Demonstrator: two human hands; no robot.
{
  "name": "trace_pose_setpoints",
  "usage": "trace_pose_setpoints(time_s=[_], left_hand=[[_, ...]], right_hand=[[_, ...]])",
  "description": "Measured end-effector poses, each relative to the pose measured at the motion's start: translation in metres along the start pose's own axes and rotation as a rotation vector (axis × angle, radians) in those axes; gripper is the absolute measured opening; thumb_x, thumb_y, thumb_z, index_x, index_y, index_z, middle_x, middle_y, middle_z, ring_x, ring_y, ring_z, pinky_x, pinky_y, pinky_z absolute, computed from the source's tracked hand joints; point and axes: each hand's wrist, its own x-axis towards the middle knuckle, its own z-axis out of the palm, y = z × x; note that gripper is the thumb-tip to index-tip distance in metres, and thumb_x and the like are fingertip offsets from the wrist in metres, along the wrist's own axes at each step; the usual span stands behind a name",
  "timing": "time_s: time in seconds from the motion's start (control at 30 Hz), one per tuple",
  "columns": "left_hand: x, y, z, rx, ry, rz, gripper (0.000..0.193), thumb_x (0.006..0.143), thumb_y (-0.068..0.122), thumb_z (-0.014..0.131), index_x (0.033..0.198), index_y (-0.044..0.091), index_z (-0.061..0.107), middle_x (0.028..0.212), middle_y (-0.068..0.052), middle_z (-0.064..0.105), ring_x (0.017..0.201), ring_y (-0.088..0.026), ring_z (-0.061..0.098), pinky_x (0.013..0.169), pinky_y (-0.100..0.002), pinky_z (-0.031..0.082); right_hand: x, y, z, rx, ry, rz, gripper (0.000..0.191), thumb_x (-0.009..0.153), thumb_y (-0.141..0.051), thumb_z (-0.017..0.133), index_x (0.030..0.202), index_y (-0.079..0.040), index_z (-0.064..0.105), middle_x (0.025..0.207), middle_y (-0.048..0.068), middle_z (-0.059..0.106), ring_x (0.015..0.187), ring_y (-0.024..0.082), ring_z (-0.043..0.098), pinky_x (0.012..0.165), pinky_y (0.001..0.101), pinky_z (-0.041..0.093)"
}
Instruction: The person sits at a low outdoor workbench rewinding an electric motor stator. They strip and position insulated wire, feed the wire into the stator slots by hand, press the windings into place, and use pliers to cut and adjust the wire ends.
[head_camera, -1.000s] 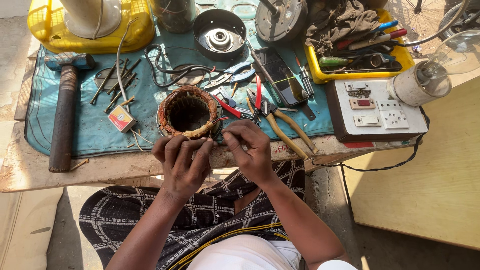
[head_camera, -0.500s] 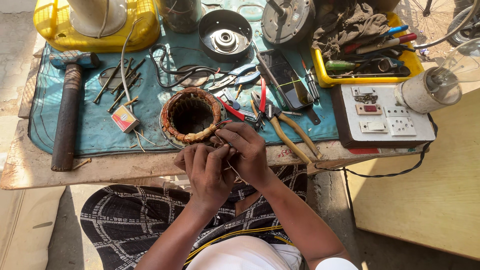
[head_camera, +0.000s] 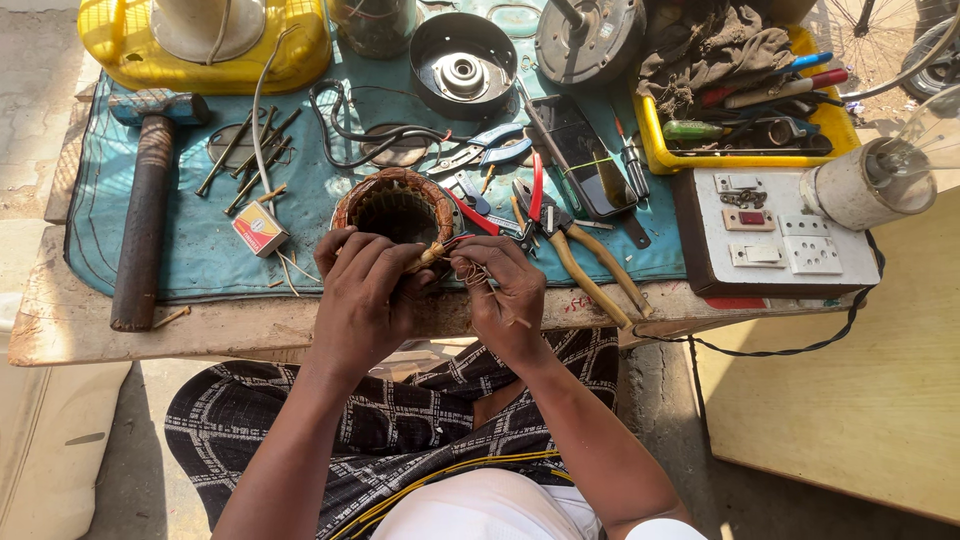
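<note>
A round motor stator (head_camera: 395, 205) wound with copper wire sits on the blue mat (head_camera: 200, 250) near the table's front edge. My left hand (head_camera: 365, 290) pinches a sleeved wire lead (head_camera: 432, 256) coming off the stator's front. My right hand (head_camera: 505, 290) holds thin copper wire strands (head_camera: 475, 272) right beside it, fingertips almost touching the left hand's. Both hands hover over the front edge of the wooden table (head_camera: 90, 325), just in front of the stator.
A hammer (head_camera: 145, 205) lies at the left, with nails (head_camera: 245, 150) and a small box (head_camera: 260, 228) nearby. Pliers (head_camera: 565, 235), cutters (head_camera: 480, 150), a black motor cover (head_camera: 462, 62), a yellow tray of tools (head_camera: 745, 100) and a white switchboard (head_camera: 775, 235) fill the right.
My hands have stayed together at the stator's front. The fingers have shifted on the wires, and the view has drawn slightly closer.
</note>
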Motion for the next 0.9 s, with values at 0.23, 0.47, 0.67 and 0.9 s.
trace_pose_setpoints(time_s=[0.23, 0.47, 0.67, 0.9], left_hand=[[0.001, -0.017, -0.003, -0.132, -0.045, 0.018, 0.028, 0.085, 0.013, 0.079, 0.110, 0.007, 0.068, 0.096, -0.007, 0.066, 0.100, -0.027, 0.063, 0.106, -0.045, 0.038], [0.012, -0.036, -0.013, -0.183, -0.140, 0.075, 0.031, 0.079, 0.007, 0.076, 0.109, 0.010, 0.069, 0.096, -0.007, 0.068, 0.107, -0.027, 0.065, 0.116, -0.047, 0.032], [0.002, -0.016, -0.009, 0.005, 0.093, 0.057, 0.034, 0.086, 0.013, 0.078, 0.118, 0.008, 0.067, 0.122, -0.010, 0.064, 0.129, -0.035, 0.056, 0.121, -0.054, 0.028], [-0.014, 0.006, 0.014, 0.112, 0.176, 0.119, 0.034, 0.078, 0.013, 0.079, 0.110, 0.009, 0.070, 0.119, -0.008, 0.065, 0.123, -0.030, 0.059, 0.114, -0.053, 0.033]], right_hand=[[-0.001, 0.007, 0.009, 0.025, 0.069, 0.034, 0.006, 0.096, -0.003, 0.073, 0.101, 0.000, 0.072, 0.100, 0.011, 0.074, 0.094, 0.019, 0.072, 0.084, 0.0302, 0.057], [-0.012, 0.000, 0.019, -0.043, 0.106, -0.046, 0.008, 0.095, -0.001, 0.072, 0.103, 0.000, 0.072, 0.104, 0.011, 0.073, 0.097, 0.020, 0.072, 0.085, 0.0307, 0.058], [-0.024, -0.016, 0.024, -0.133, 0.099, -0.145, 0.015, 0.094, -0.001, 0.074, 0.109, 0.000, 0.072, 0.108, 0.011, 0.071, 0.095, 0.024, 0.072, 0.082, 0.0322, 0.058], [-0.027, -0.028, 0.019, -0.300, 0.103, -0.290, 0.028, 0.086, 0.002, 0.073, 0.114, -0.001, 0.071, 0.112, 0.008, 0.070, 0.102, 0.029, 0.065, 0.091, 0.0393, 0.056]])
